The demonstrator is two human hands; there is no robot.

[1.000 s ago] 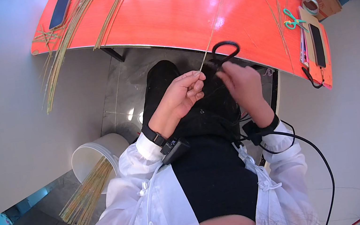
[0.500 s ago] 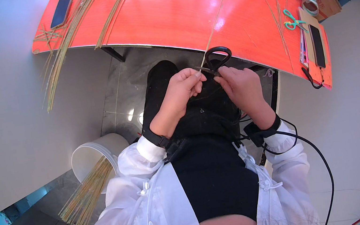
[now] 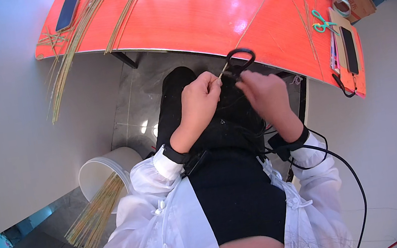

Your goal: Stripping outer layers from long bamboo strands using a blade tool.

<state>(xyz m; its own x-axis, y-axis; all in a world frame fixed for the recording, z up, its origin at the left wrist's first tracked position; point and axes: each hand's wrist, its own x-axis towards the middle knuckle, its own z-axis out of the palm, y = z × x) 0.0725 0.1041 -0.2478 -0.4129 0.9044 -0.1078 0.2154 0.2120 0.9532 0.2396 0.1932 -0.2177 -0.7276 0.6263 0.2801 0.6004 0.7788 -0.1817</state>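
Fingers of your left hand are pinching a thin straw-coloured strip trailing over the glossy red table; your blurred right hand is seemingly gripping black-looped scissors, whose slipping could be risking cuts.

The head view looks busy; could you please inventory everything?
Table: one, reddish, top
Bucket: one, white, lower left
Stalks: many, greenish, table and bucket
Held stalk: one, tan, centre
Loop-handled tool: one, black, centre
Phone: one, dark, table's left
Scissors: one, green, table's right
Tape roll: one, pale, table's right
Flat object: one, black, table's right
Box: one, brown, upper right
Cables: several, black, right
Sleeves: two, white, bottom
Left hand: one, bare, holding stalk
Right hand: one, bare, holding tool
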